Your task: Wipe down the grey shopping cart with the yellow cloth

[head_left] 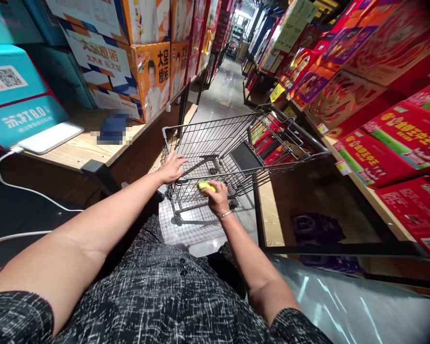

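Observation:
A black wire shopping cart (215, 165) stands before me on the aisle floor, its basket end toward me and its handle at the far right. My left hand (172, 167) rests at the near left corner of the basket rim, fingers spread out over the wire. My right hand (219, 197) is closed around a small yellow-green wad (206, 188), whose kind I cannot make out. It is held at the near side of the basket; whether it touches the wire is unclear.
On the left wooden shelf (111, 153) lie a white tablet-like device (51, 137) on a white cable and a dark blue item (112, 128), beside orange drink boxes (153, 79). Red cartons (390, 143) are stacked on the right. The tiled aisle (226, 81) runs ahead.

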Demonstrator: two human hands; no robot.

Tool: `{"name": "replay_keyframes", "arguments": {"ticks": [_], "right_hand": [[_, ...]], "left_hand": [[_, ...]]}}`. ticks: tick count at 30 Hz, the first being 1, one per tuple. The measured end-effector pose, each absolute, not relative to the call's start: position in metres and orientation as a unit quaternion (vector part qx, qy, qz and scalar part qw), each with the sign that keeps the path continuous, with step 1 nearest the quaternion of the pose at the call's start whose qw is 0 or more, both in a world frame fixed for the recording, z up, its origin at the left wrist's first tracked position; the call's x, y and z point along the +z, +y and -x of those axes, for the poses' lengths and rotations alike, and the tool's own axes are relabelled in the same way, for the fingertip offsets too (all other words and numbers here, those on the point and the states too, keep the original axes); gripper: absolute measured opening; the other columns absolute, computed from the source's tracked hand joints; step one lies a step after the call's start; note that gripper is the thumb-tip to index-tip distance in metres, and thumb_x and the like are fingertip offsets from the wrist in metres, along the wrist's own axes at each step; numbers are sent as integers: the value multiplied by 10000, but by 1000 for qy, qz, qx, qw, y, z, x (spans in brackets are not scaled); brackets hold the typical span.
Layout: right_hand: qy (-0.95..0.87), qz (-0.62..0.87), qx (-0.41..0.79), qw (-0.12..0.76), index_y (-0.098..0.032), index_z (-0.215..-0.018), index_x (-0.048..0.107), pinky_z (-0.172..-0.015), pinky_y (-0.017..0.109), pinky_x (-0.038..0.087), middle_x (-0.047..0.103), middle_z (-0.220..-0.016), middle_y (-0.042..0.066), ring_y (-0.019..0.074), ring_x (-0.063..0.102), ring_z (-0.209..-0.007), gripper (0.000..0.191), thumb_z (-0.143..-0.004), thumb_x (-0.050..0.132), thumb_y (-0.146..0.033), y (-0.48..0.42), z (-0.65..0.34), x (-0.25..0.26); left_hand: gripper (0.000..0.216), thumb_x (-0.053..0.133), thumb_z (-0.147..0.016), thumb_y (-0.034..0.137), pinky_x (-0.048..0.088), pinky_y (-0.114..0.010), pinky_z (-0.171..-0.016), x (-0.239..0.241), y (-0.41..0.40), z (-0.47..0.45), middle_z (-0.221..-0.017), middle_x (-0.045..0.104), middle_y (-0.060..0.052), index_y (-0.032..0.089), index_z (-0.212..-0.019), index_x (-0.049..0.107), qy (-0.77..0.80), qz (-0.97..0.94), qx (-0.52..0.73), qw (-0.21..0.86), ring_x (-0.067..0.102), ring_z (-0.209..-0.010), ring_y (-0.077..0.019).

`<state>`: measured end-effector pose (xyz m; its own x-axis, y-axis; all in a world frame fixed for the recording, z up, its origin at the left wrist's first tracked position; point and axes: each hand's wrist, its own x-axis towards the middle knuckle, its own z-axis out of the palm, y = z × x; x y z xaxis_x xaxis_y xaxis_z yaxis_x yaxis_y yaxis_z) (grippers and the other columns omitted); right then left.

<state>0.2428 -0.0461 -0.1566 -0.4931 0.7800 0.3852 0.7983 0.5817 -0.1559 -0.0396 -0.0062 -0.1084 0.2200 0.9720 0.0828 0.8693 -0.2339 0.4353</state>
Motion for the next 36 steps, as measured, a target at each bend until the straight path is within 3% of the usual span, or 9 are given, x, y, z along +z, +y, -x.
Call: {"name": "replay_keyframes", "arguments": {"ticks": [5,8,11,13,17,22,29,33,36], "right_hand": [[-811,511,-8,284,-308,-1159,721,-1018,497,398,529,-1363,58,288,450,-1231,459,-786,560,-94,-1,-270,-81],[-819,526,70,221,-302,-1200,696,-1062,512,353,558,-1311,56,257,505,-1195,542,-726,553,-81,22,-282,-58],[-833,518,131,144,-307,-1174,702,-1063,443,378,611,-1172,27,208,563,-1114,505,-732,553,-115,35,-287,-48],[-836,515,150,120,-292,-1161,705,-999,361,437,616,-1105,19,182,590,-1035,470,-736,571,-144,38,-287,-44],[-832,522,140,127,-283,-1154,698,-941,318,473,595,-1069,19,178,595,-998,420,-751,610,-199,34,-281,-44],[-827,536,103,134,-308,-1178,676,-921,385,475,572,-1090,41,214,593,-985,404,-787,610,-232,21,-265,-49],[-840,505,51,190,-307,-1245,645,-871,374,469,539,-1241,72,234,549,-1054,468,-811,589,-139,4,-246,-56],[-864,450,-24,224,-390,-1230,659,-1005,445,373,519,-1377,35,269,435,-1239,374,-925,552,-202,-9,-220,-88],[-894,415,-29,165,-437,-1197,668,-1078,490,276,556,-1378,9,277,372,-1311,320,-954,549,-267,-24,-204,-132]], "left_hand": [[526,420,-929,329,123,-564,-1239,-96,-23,16,-1526,416,-67,247,-1446,471,624,-751,178,123,127,-1523,-356],[502,287,-1011,395,151,-546,-1226,-87,-46,-13,-1481,484,-95,204,-1438,469,590,-782,171,104,237,-1497,-323],[509,368,-1000,491,293,-516,-1135,-84,-62,-33,-1309,622,-132,180,-1374,518,568,-809,135,65,515,-1287,-314],[471,427,-979,530,363,-483,-1042,-85,-63,-37,-1155,683,-130,182,-1243,602,570,-813,116,27,602,-1113,-301],[479,498,-914,646,321,-477,-1056,-90,-52,-24,-1031,694,-114,202,-992,659,561,-820,114,-29,600,-1040,-296],[588,603,-772,742,207,-498,-1132,-96,-36,3,-1086,674,-107,207,-1006,671,534,-830,160,-4,534,-1152,-320],[504,311,-978,555,196,-482,-1115,-87,-15,20,-1173,693,-28,272,-1049,722,547,-817,163,88,479,-1252,-260],[546,251,-995,525,238,-451,-1096,-87,-1,28,-1168,706,-12,292,-1041,742,559,-803,166,122,484,-1265,-242],[570,249,-993,543,268,-431,-1078,-90,8,32,-1098,731,-7,288,-937,756,561,-796,187,130,532,-1199,-233]]}}
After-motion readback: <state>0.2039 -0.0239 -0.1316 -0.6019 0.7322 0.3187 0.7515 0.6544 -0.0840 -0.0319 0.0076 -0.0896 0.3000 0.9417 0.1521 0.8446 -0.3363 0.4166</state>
